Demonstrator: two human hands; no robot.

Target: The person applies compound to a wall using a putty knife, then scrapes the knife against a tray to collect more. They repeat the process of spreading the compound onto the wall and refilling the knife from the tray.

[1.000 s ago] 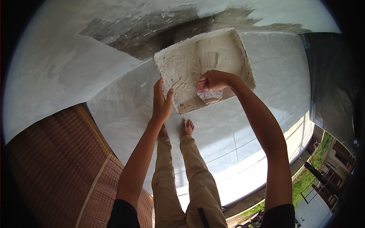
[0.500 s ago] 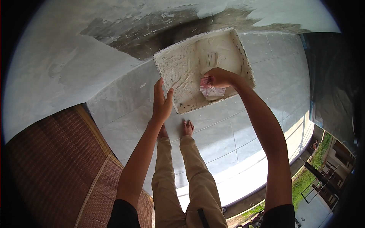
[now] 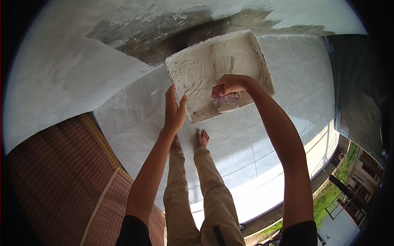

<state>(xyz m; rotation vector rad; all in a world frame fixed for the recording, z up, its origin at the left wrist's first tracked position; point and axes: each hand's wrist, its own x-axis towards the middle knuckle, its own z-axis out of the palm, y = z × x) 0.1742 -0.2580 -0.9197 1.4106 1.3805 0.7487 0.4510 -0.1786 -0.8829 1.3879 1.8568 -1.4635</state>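
A square, shallow tray [image 3: 264, 61] is coated and partly filled with creamy off-white putty [image 3: 232, 47]. My left hand [image 3: 175, 115] is at its left edge, thumb along the rim and fingers on the outer side, gripping it. Inside the tray's near right part, my right hand [image 3: 233, 83] is closed on a flat reddish putty scraper [image 3: 225, 99]. Pale putty smears the scraper's face and its lower edge. Scrape lines mark the putty beyond my right hand.
Beyond the tray stands a wall [image 3: 74, 69] with pale coating and bare dark grey patches. Grey floor tiles [image 3: 234, 143] lie below, with my bare foot [image 3: 202, 138] on them. A brown woven mat [image 3: 57, 164] is at left, a dark sheet [image 3: 355, 82] at right.
My right hand has shifted slightly left with the scraper, which is tilted differently, showing its putty-smeared face. My left hand and the tray are nearly still.
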